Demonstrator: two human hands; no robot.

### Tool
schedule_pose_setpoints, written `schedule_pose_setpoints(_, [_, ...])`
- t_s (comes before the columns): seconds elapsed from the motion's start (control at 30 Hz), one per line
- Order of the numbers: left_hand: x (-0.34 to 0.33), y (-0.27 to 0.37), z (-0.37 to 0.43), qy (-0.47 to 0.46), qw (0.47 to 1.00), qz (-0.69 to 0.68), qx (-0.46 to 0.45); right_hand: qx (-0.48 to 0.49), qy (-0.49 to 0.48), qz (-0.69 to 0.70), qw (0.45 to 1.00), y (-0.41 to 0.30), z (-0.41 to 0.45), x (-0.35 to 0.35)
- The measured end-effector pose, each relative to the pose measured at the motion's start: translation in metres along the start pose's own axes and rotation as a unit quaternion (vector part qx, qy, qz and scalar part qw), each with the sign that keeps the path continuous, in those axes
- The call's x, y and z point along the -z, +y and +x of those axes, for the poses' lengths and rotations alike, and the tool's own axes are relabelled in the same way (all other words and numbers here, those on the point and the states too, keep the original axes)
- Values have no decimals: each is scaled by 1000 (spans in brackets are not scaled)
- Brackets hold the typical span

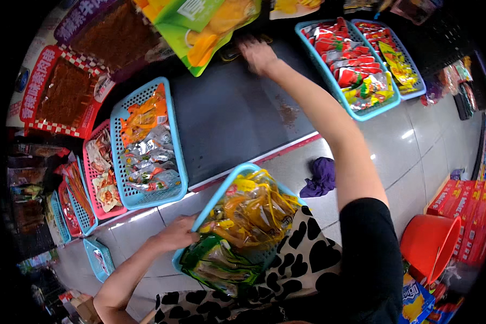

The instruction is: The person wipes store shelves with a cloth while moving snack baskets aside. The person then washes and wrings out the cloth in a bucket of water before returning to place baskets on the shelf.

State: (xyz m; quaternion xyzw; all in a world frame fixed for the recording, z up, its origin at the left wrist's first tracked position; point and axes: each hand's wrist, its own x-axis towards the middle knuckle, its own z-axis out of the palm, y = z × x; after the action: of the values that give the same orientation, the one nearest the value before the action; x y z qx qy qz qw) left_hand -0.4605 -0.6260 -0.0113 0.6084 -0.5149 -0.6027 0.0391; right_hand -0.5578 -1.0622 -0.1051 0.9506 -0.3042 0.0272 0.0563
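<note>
My left hand (177,231) grips the left rim of a light-blue plastic basket (218,193), held against my heart-patterned apron (303,259). Inside it are yellow-edged clear snack packets (253,206) and green-edged packets (222,263). My right hand (256,53) is stretched to the back of a dark shelf (235,121), beside a small dark packet with yellow edges (230,53). Blur and shadow hide whether the fingers hold that packet. A large green and yellow snack bag (210,34) hangs just left of this hand.
Left on the shelf stand a blue basket (181,162) of orange and silver packets and a pink basket (90,170). At right are two baskets of red and yellow packets (344,60). A purple cloth (320,176) and red bucket (423,243) are on the floor side.
</note>
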Motion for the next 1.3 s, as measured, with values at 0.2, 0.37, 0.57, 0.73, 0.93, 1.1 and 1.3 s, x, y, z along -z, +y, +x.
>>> schedule_pose_setpoints(0.2, [-22, -44, 50, -15, 1000, 16, -20, -70, 74, -15, 995, 77, 48, -82])
schedule_pose_setpoints(0.37, [-45, -88, 31, 91, 994, -46, 38, 151, 258, 151, 942, -24, -56, 37])
schedule_pose_setpoints(0.57, [-59, -127, 32, 111, 990, -76, 48, 61, 78, 532, 841, -96, -234, 100])
schedule_pose_setpoints(0.73, [-67, -145, 28, 92, 988, -79, 99, 5, -234, 706, 668, -171, -294, 73])
schedule_pose_setpoints(0.93, [-81, -181, -16, 167, 981, -74, 70, 67, 112, 417, 899, -169, -316, 62])
schedule_pose_setpoints(1.1, [-70, -207, -50, 193, 972, -74, 108, -217, -1, 191, 957, -71, -373, 23])
schedule_pose_setpoints(1.3, [-71, -242, -53, 231, 959, 79, 146, -268, -20, 134, 954, -74, -371, -38])
